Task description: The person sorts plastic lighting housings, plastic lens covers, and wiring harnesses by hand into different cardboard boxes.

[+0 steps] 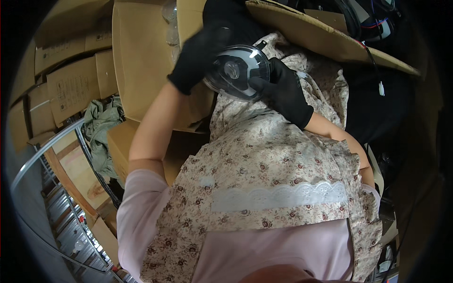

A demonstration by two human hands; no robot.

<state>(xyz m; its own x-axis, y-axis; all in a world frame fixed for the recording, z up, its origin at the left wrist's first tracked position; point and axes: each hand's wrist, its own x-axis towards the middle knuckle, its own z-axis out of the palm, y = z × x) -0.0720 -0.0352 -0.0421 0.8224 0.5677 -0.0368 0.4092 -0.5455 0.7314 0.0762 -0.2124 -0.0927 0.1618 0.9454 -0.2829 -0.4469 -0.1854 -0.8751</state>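
Note:
In front of my lap is a round, clear domed piece (236,70), like a lamp lens, with a small round centre and a shiny rim. My right hand (285,92), in a black glove, grips its right edge with the thumb over the front. My left hand (200,54), also black-gloved, is at the upper left of the clear piece and overlaps its rim. Motion blurs the left fingers, so whether they hold anything does not show. A floral apron (269,155) covers my lap below the piece.
An open cardboard box (141,56) stands at my left with clear round pieces (171,28) inside. A cardboard flap (330,35) crosses the upper right, where a cable with a white connector (381,88) hangs. Stacked cartons (73,89) and a metal-framed rack (45,153) are farther left.

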